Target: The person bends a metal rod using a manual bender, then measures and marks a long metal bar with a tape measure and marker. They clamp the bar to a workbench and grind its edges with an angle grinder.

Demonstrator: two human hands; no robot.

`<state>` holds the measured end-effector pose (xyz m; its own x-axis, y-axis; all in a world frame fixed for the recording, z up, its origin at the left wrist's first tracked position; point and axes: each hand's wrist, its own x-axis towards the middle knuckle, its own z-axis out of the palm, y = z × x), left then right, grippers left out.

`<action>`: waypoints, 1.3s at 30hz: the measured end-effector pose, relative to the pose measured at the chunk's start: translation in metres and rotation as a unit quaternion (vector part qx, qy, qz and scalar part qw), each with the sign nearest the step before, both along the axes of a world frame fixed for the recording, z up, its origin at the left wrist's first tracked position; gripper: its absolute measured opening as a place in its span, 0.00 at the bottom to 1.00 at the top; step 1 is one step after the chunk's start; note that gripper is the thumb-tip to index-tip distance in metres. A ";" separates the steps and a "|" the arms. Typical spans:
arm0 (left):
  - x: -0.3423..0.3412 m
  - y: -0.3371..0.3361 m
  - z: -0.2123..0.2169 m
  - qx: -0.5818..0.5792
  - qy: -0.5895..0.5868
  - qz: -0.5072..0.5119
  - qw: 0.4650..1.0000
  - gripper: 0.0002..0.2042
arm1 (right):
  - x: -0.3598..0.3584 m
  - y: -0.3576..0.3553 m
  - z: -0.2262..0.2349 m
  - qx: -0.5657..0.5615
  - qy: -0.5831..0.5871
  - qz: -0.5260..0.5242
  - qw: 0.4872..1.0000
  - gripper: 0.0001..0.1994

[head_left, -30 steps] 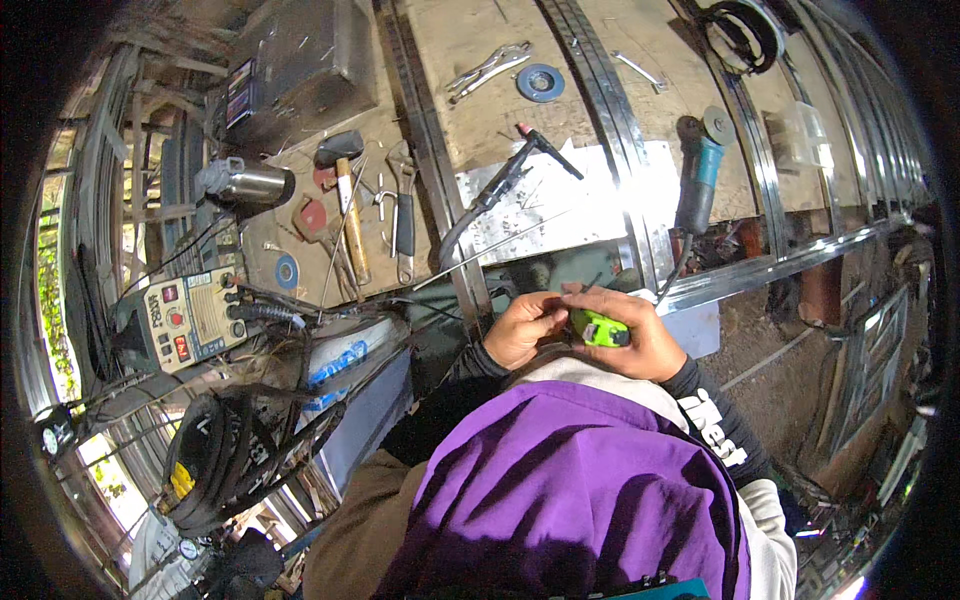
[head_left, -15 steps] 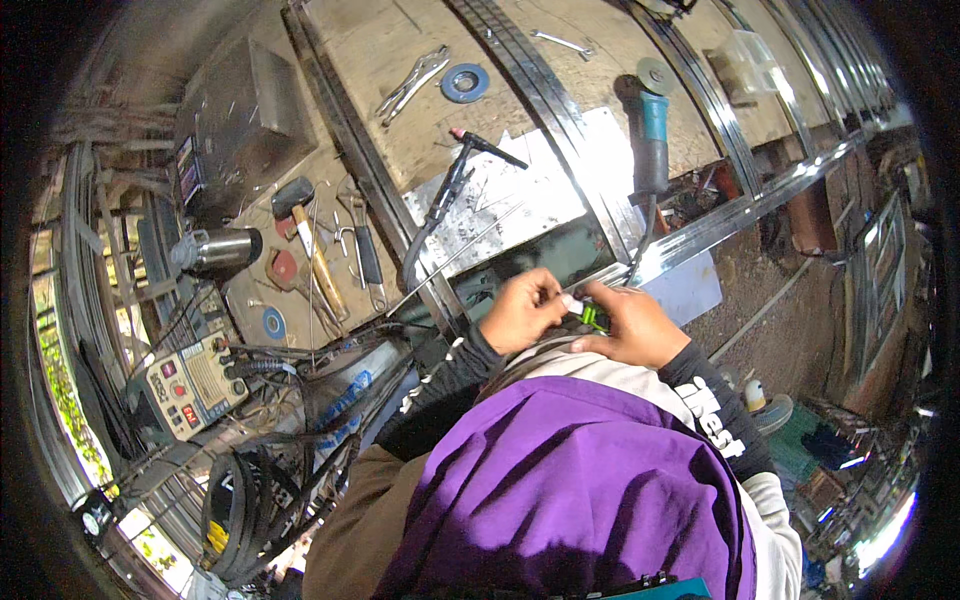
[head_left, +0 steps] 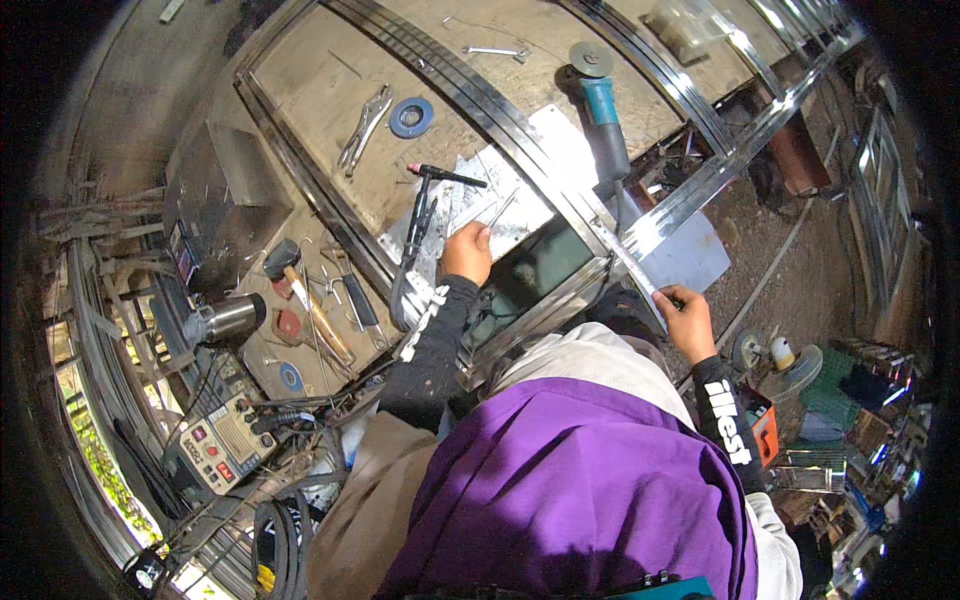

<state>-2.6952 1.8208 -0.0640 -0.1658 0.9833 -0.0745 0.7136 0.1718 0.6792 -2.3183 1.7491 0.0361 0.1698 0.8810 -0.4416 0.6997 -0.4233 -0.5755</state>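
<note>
My left hand (head_left: 467,253) is closed over the near part of a bright metal plate (head_left: 530,225). A thin rod (head_left: 507,206) sticks out past its fingers toward the plate. Farther right, my right hand (head_left: 686,318) pinches the near end of a narrow pale strip, which looks like a tape measure blade (head_left: 632,270). The strip slants away to the corner of a shiny metal frame (head_left: 560,195). Its case does not show, and my fingers cover whatever else is in the right palm. A black torch (head_left: 425,205) lies on the plate just beyond my left hand.
On the bench lie locking pliers (head_left: 366,130), a blue disc (head_left: 411,118), a wrench (head_left: 497,51) and an angle grinder (head_left: 600,105). A hammer (head_left: 318,320) and a steel flask (head_left: 228,318) are at left, near a welding machine (head_left: 220,445). A fan (head_left: 795,375) stands at lower right.
My hands have parted: the left has moved forward and left to the plate, the right outward to the right. The pale strip now stretches between the frame and my right hand.
</note>
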 end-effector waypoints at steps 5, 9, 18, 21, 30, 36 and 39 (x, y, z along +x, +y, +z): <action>0.018 -0.026 0.079 -0.026 -0.374 0.036 0.926 0.09 | -0.026 0.026 0.060 0.040 -0.023 -0.015 0.999 0.15; 0.034 -0.047 0.136 -0.028 -0.487 0.063 0.871 0.07 | -0.046 0.057 0.119 0.165 -0.054 0.049 0.984 0.13; 0.034 -0.061 0.189 0.018 -0.547 0.107 0.830 0.07 | -0.077 0.088 0.187 0.207 -0.103 0.185 0.955 0.13; 0.030 -0.061 0.191 0.019 -0.550 0.105 0.828 0.07 | -0.087 0.091 0.191 0.207 -0.101 0.194 0.953 0.13; 0.018 -0.063 0.186 0.015 -0.584 0.112 0.804 0.07 | -0.099 0.095 0.198 0.124 -0.101 0.206 0.966 0.13; 0.022 -0.064 0.183 -0.007 -0.596 0.088 0.798 0.07 | -0.095 0.098 0.182 0.177 -0.103 0.223 0.953 0.13; 0.021 -0.065 0.183 -0.013 -0.594 0.100 0.798 0.07 | -0.093 0.100 0.182 0.157 -0.120 0.206 0.958 0.14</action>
